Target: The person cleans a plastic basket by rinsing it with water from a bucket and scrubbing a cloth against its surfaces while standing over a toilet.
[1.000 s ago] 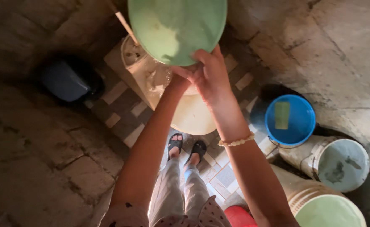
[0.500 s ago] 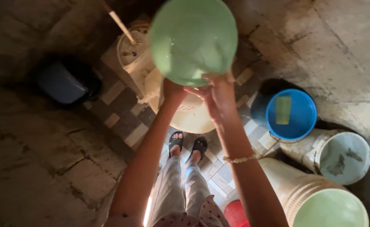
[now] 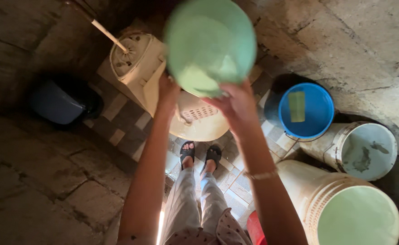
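Left hand and right hand grip the green basin (blurred) above a cream tub.

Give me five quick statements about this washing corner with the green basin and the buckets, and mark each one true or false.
1. Both hands hold the green basin: true; the left hand and right hand grip its lower rim.
2. The blue bucket stands to the person's left: false; it is on the right side, beside the lidded white buckets.
3. A bracelet sits on the right wrist: true.
4. The person is barefoot: false; they wear dark sandals.
5. The basin rests on the floor: false; it is held up above the cream plastic tub.
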